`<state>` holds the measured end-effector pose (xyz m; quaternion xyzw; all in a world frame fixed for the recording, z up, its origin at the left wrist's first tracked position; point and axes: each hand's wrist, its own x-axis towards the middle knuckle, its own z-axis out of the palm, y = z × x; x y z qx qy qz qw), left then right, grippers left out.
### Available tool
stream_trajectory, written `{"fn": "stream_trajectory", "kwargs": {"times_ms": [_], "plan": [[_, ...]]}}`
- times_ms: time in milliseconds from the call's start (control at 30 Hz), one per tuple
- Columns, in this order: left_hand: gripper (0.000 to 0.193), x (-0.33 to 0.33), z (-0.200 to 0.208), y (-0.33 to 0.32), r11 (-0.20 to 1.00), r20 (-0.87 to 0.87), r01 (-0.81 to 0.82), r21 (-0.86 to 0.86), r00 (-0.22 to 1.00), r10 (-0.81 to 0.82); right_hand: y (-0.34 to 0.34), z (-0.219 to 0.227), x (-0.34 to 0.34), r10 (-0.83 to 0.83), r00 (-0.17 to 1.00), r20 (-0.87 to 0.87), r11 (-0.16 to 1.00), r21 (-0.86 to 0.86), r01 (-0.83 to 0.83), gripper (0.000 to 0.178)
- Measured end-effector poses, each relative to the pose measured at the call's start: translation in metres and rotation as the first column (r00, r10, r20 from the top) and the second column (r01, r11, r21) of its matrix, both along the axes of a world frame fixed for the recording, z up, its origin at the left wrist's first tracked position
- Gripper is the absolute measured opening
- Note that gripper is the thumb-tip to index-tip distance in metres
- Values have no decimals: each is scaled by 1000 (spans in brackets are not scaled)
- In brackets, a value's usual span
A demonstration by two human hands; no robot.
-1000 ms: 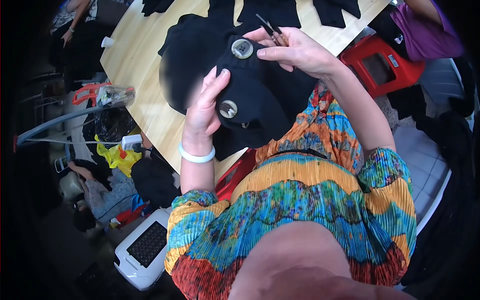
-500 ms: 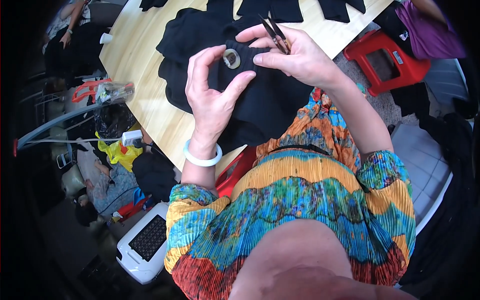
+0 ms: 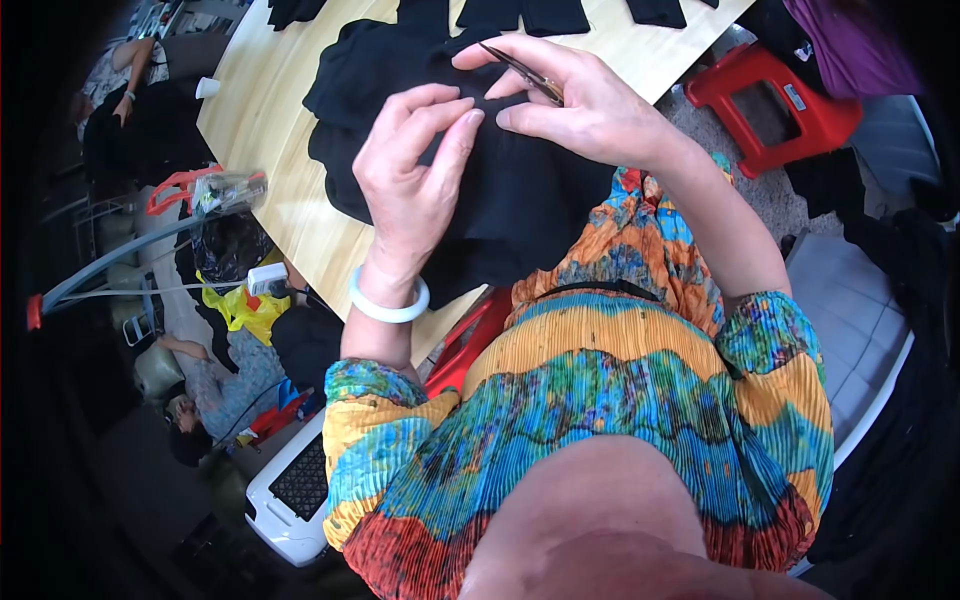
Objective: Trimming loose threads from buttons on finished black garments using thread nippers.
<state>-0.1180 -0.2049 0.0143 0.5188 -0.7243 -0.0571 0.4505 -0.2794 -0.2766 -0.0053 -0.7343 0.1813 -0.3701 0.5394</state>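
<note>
My left hand [image 3: 415, 180], with a pale bangle [image 3: 388, 308] at its wrist, is raised over black cloth [image 3: 490, 220] heaped on the table. Its thumb and fingertips are pinched together; whatever is between them is too small to make out. Opposite, my right hand [image 3: 600, 110] holds a small pair of dark, pointed thread snips [image 3: 525, 72] against the palm, the blades lying close together and pointing up to the left. The thumb and forefinger of this hand are apart, near the left fingertips.
More black pieces [image 3: 555, 15] lie along the far side of the pale wooden table [image 3: 275, 110]. A white cup [image 3: 207, 88] stands at its left edge. To the right is a red stool [image 3: 775, 110]; a yellow bag [image 3: 240, 307] and other people are at left.
My left fingers have closed from a wide curve into a pinch. A round pale disc seen between them before is out of sight. The snips' blades have come together and tilted left.
</note>
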Motion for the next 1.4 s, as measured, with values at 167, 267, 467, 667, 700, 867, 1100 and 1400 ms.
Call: {"fn": "stream_trajectory", "kwargs": {"times_ms": [167, 267, 467, 667, 700, 867, 1100, 1400], "plan": [[10, 16, 19, -15, 915, -198, 179, 360, 974, -113, 1, 11, -9, 29, 999, -45, 999, 43, -27, 40], [13, 22, 25, -18, 795, -392, 308, 522, 915, -97, 2, 6, -5, 12, 999, -31, 999, 43, -10, 40], [12, 29, 14, -19, 622, -814, 582, 524, 557, 164, -2, -4, -3, -7, 998, -62, 996, 91, 13, 40], [9, 29, -10, -17, 704, -880, 550, 449, 410, 241, -6, -16, 0, -68, 995, -70, 968, 236, 83, 39], [9, 29, -11, -17, 704, -883, 548, 452, 387, 265, -6, -19, 0, -115, 991, -72, 972, 197, 128, 38], [9, 28, -4, -20, 664, -893, 599, 446, 344, 290, -1, -14, -4, -528, 834, -163, 832, -296, 469, 42], [9, 11, 14, -9, 603, -833, 579, 549, 438, 338, 7, 17, -28, -168, 936, -310, 952, -299, 72, 25], [12, -8, 10, 4, 710, -733, 441, 549, 662, 156, -8, 34, -35, -83, 878, -470, 881, -447, -156, 24]]}}
